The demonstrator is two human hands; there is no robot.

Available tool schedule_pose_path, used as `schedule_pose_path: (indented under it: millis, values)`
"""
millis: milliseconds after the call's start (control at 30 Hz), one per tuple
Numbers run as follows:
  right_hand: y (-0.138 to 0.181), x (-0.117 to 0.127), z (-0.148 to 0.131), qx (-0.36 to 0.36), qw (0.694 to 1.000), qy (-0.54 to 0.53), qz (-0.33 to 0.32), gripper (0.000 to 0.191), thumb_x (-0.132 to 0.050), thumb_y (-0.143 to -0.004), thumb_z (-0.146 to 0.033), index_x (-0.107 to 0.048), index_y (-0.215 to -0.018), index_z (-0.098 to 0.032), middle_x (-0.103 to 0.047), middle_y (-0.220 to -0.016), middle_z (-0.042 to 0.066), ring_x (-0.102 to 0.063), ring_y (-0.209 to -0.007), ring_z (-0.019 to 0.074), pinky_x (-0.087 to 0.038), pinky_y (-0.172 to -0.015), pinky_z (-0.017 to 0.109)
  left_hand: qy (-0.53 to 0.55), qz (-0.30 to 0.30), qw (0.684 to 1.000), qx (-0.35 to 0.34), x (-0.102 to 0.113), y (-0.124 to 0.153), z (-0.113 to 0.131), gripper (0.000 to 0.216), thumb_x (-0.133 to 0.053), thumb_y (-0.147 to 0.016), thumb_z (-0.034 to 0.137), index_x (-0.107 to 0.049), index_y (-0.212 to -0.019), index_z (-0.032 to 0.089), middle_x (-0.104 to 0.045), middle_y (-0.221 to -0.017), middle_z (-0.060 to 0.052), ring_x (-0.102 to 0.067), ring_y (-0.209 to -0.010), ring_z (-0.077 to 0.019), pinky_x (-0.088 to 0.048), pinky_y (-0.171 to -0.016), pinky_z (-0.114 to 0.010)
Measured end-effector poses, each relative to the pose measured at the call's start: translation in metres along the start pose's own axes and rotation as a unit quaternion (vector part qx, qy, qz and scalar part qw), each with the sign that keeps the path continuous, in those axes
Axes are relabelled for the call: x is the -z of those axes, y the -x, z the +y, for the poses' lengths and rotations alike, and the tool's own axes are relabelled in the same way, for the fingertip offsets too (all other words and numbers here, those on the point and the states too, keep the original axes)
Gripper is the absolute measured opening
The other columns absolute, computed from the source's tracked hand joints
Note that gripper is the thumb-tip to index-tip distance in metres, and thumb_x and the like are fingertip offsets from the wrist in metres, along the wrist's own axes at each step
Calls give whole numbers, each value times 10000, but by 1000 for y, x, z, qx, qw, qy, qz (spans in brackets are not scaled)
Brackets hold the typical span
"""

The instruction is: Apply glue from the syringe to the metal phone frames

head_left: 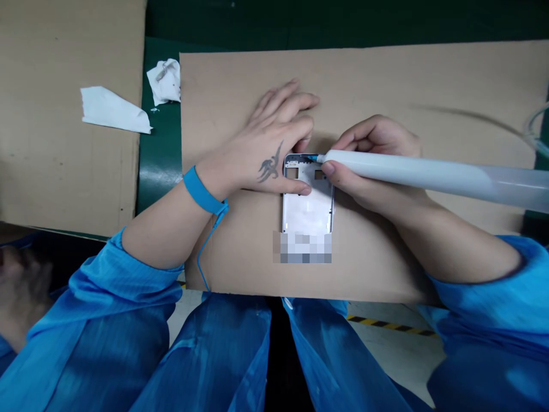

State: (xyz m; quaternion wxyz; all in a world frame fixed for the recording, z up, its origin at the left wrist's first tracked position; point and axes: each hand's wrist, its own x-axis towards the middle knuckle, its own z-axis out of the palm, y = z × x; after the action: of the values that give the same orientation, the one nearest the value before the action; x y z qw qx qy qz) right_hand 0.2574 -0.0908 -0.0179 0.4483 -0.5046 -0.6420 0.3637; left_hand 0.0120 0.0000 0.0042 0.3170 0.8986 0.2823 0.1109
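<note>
A silvery-white phone frame (307,212) with small cut-outs lies on the cardboard, its lower end blurred by pixel blocks. My left hand (278,134) grips its upper left part, the thumb on its inner face and the bent index finger by the top edge; the other fingers stretch out past it. In my right hand (377,140) is a long white dispensing syringe (407,170), pinched near its front end and lying almost level. Its thin blue tip (314,158) reaches the inside of the frame's top edge. The right thumb is close to the frame's upper right corner.
Beneath the work lies a cardboard sheet (240,252) on a green table (158,171). White paper scraps (114,109) lie to the left. A blue wrist strap (201,190) trails a cord (199,260). Another person's blurred hand (26,292) shows at far left.
</note>
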Motion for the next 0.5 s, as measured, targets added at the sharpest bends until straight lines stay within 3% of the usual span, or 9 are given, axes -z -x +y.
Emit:
schedule_pose_path:
  millis: [233, 367, 500]
  values:
    - [0, -2, 0, -2, 1000, -3, 4, 409, -1048, -801, -533, -771, -1025, -333, -777, -870, 7, -679, -666, 206, -588, -535, 386, -22, 8, 1000, -17, -3, 1, -3, 627, -851, -787, 865, -715, -1055, 314, -520, -1747, -67, -213, -1792, -455, -186, -1499, -678]
    - [0, -1, 1, -1, 1000, -15, 0, 433, -1075, -771, -518, -776, -1013, -318, -769, -870, 15, -660, -656, 194, -530, -508, 375, -40, 5, 999, -26, -2, 2, -4, 720, -805, -828, 898, -706, -1102, 239, -495, -1759, -151, -217, -1785, -492, -190, -1489, -685]
    - [-1, -1, 0, 0, 1000, -17, 2, 447, -1081, -758, -532, -779, -997, -306, -761, -858, 12, -643, -638, 184, -485, -490, 368, -24, -6, 1000, -5, 0, 0, -3, 679, -813, -765, 938, -717, -1031, 321, -510, -1755, -56, -199, -1795, -460, -170, -1513, -647]
